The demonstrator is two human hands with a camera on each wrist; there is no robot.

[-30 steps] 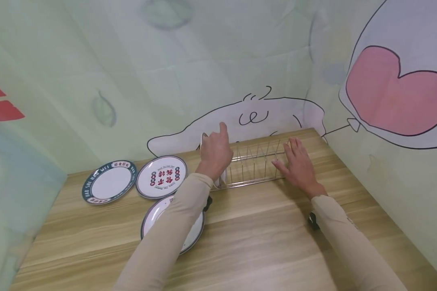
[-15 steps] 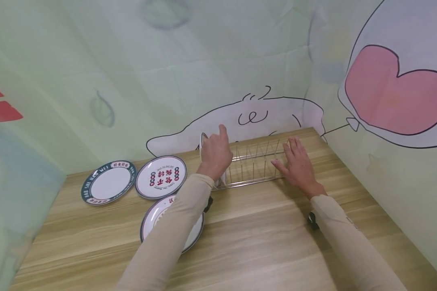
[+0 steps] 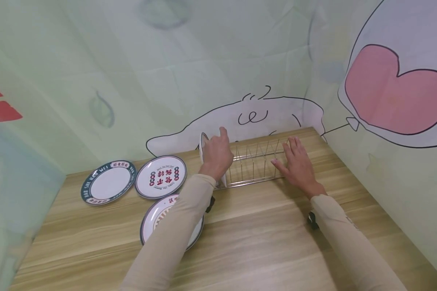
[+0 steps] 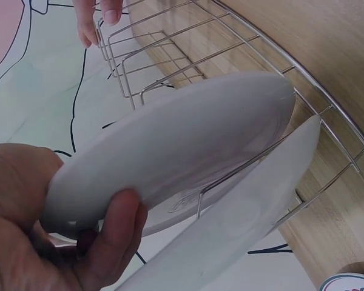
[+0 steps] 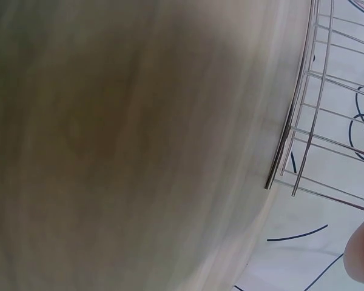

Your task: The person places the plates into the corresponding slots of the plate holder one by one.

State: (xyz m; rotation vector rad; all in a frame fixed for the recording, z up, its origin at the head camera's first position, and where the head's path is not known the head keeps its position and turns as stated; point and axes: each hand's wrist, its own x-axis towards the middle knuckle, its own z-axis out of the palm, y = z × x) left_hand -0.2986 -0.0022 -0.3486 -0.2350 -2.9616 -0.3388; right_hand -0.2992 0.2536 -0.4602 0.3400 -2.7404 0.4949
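Observation:
My left hand (image 3: 217,155) grips a white plate (image 4: 170,148) by its edge, fingers curled round the rim. This plate stands on edge in the left part of a metal wire dish rack (image 3: 253,169). Beside it another white plate (image 4: 230,212) leans upright in the rack, with a wire divider between the two. In the head view the left hand covers most of the held plate. My right hand (image 3: 298,163) rests at the rack's right end with its fingers extended. Only a blurred fingertip (image 5: 361,251) of it shows in the right wrist view.
On the wooden table (image 3: 262,242) to the left lie a dark-rimmed plate (image 3: 109,182), a plate with red lettering (image 3: 162,176) and, partly under my left forearm, another plate (image 3: 151,226). A printed cloth backdrop (image 3: 131,81) stands right behind the rack.
My left hand has sunk slightly, and its forearm has shifted a little to the right. The right hand and the rack stay in place.

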